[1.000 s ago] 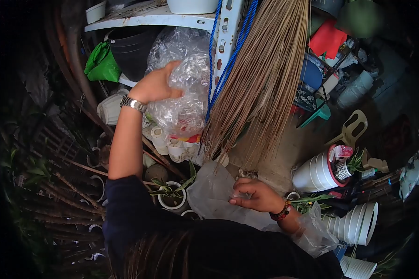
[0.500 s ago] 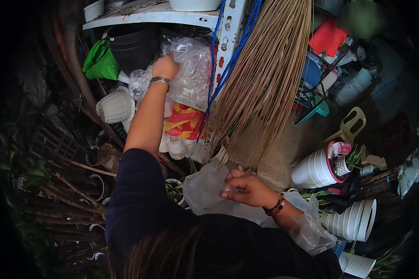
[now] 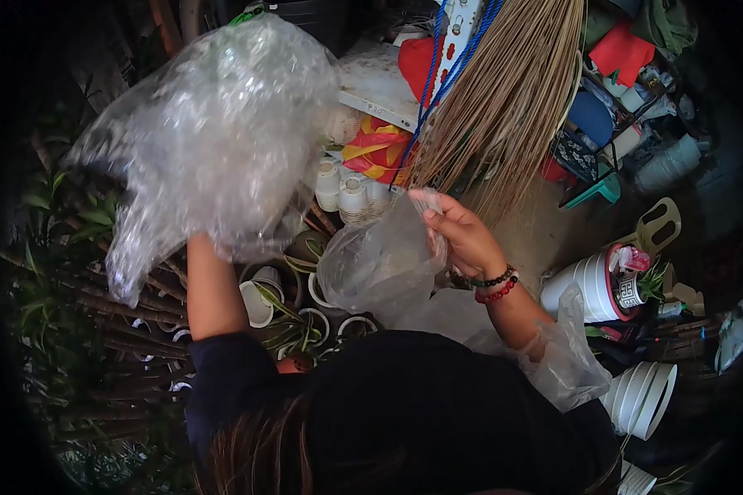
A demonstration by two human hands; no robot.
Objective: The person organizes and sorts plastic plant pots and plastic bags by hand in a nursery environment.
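A big, crinkled bundle of clear plastic bags (image 3: 223,140) fills the upper left, raised in front of the plants and shelf. My left forearm (image 3: 215,289) runs up behind it; the bundle hides the fingers, but it hangs in the air on that hand. Lower and to the right, my right hand (image 3: 462,235) pinches the rim of a translucent plastic bag (image 3: 384,264) between thumb and fingers. That bag sags toward my body. More translucent plastic (image 3: 570,363) drapes over my right forearm.
A stick broom (image 3: 504,99) hangs beside blue rope (image 3: 425,91) on a metal shelf post. Below the shelf board (image 3: 380,87) are a red-and-yellow bag (image 3: 376,148) and stacked white cups (image 3: 352,198). Potted plants (image 3: 305,330) stand underneath; a white bucket (image 3: 578,289) is at right.
My left hand has pulled the clear plastic bundle off the shelf, bringing it left and closer. My right hand has risen slightly, lifting the translucent bag's rim. The view has shifted left.
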